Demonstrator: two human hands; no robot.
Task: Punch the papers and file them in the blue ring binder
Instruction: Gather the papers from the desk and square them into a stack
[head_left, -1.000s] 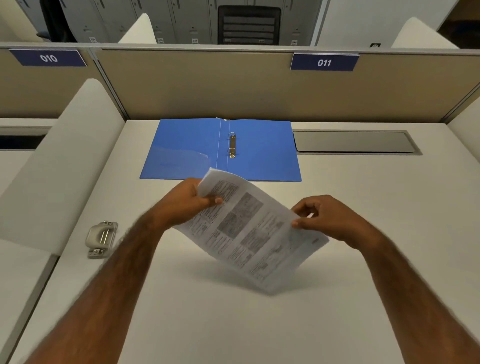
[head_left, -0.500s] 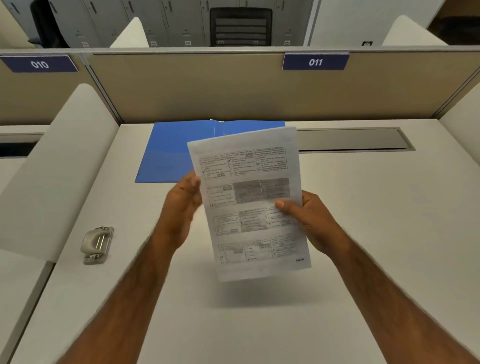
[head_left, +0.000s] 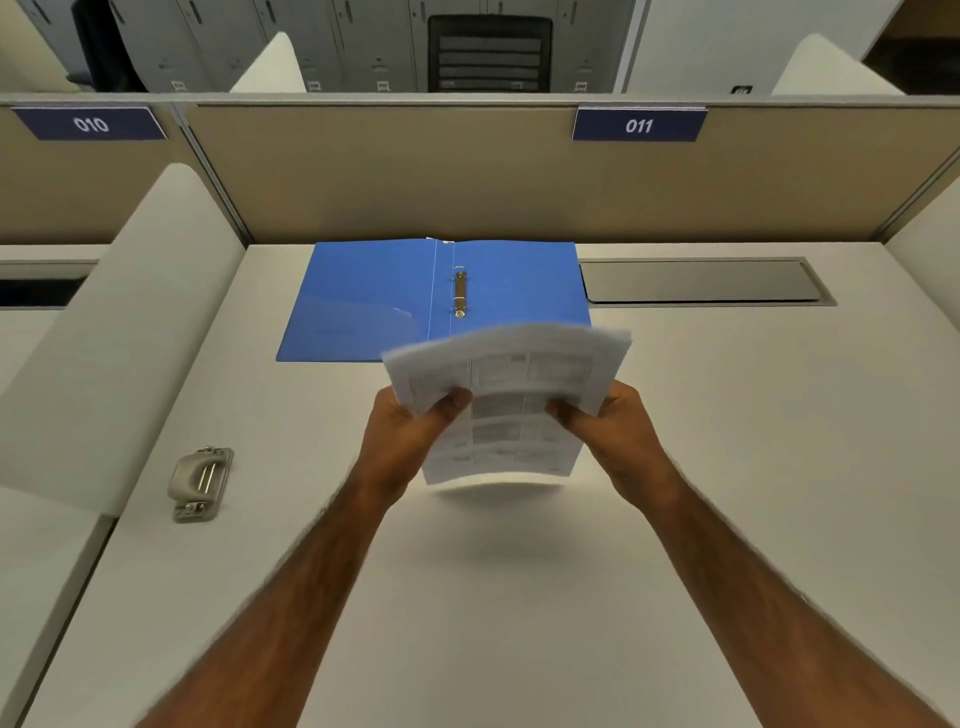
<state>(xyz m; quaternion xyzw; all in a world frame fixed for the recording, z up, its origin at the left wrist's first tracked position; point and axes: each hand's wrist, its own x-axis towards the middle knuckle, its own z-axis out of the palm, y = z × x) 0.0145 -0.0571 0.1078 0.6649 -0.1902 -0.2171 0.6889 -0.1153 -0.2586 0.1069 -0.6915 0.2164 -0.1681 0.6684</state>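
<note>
A stack of printed papers (head_left: 506, 400) is held above the white desk (head_left: 727, 467), its top edge bent away and blurred. My left hand (head_left: 410, 436) grips its left edge, thumb on top. My right hand (head_left: 608, 426) grips the right edge the same way. The blue ring binder (head_left: 363, 296) lies open flat at the back of the desk, its metal ring mechanism (head_left: 460, 292) in the spine. The papers overlap the binder's near right corner in view. A grey hole punch (head_left: 201, 483) sits on the desk to the left, apart from both hands.
A beige partition (head_left: 467, 176) with the labels 010 and 011 closes the desk's far side. A grey cable hatch (head_left: 701, 280) is set in the desk right of the binder. A white side divider (head_left: 104, 338) stands at the left edge.
The papers, held upright half a second ago, have tipped forward and lower, uncovering the binder. Both hands kept their grip and shifted slightly right.
</note>
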